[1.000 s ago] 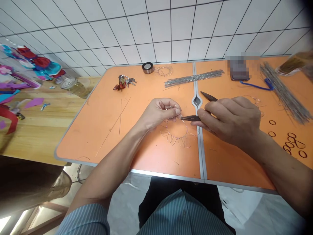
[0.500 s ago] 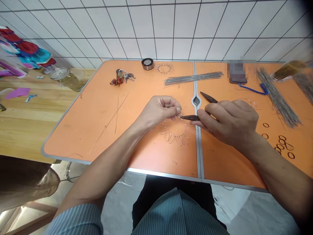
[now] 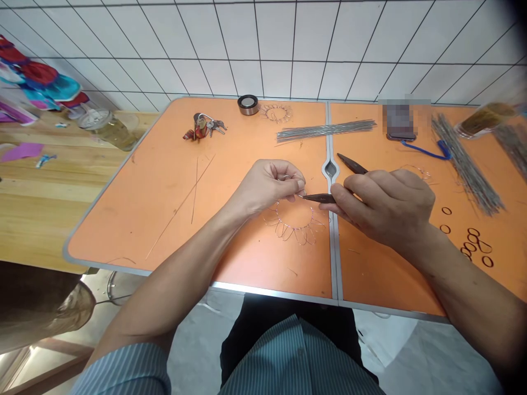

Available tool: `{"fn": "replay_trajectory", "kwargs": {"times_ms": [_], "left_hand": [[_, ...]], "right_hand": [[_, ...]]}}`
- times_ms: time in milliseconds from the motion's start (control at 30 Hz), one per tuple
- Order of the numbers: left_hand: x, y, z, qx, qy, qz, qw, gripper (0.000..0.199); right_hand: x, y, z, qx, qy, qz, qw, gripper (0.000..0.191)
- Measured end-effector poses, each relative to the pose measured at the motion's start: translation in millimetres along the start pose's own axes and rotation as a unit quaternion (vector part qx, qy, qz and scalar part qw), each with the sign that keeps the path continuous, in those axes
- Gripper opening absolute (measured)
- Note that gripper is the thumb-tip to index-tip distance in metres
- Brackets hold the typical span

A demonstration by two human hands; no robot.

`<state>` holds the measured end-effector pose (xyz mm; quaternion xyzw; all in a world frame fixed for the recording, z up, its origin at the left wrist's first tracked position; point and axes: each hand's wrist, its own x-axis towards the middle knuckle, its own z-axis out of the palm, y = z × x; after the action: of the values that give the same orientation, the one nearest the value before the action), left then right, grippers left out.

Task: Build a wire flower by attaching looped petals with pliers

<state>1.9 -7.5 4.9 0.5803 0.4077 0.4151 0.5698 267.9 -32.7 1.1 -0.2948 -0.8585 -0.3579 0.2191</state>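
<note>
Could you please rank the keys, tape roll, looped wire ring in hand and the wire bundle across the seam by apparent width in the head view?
1. Wire bundle
2. Looped wire ring, partly hidden by the left hand
3. Keys
4. Tape roll

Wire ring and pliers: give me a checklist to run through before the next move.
1. Left hand gripping the wire ring: ok, pinched at the fingertips.
2. Right hand holding the pliers: ok.
3. Pliers open: ok, jaws spread wide.
4. Nearer jaw touching the wire: cannot tell, too fine.
5. Ring's far side intact: cannot tell, left hand covers part.
6. Wire bundle apart from both hands: ok.
</note>
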Motion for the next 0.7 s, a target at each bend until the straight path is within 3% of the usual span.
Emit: {"fn": "replay_trajectory", "kwargs": {"times_ms": [500,700], "left_hand": [[-0.3,0.9,-0.6,0.002,0.006,-0.012,1.000,0.007],[-0.5,1.6,-0.8,0.006,0.003,-0.013,1.000,0.007]], "right_hand": [[0.2,0.2,-2.8,-0.031,-0.049,-0.006,0.998,0.054],[-1.9,-0.3,-1.5,-0.052,-0.002,-0.022,0.998,0.046]]}}
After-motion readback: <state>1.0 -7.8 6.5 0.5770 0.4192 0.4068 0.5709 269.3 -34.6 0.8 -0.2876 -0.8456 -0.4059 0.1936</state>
